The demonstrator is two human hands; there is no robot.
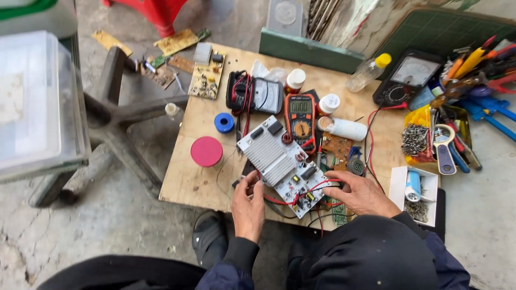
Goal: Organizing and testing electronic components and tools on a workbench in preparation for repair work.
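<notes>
circuit board (280, 161) at lower centre of the worktop (188, 182): left hand (248, 207) pinches its near corner steady, right hand (361, 194) closes fingers around the red wires (322, 185).

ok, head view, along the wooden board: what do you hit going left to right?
Pink lid → blue tape roll → white circuit board → white bottle lying down → yellow tray of screws

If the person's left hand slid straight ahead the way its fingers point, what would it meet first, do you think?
The left hand points up the table, fingers already at the near edge of the white circuit board, so the board comes first. Beyond it lie the black-cased meter and its leads, though depth is hard to judge.
</notes>
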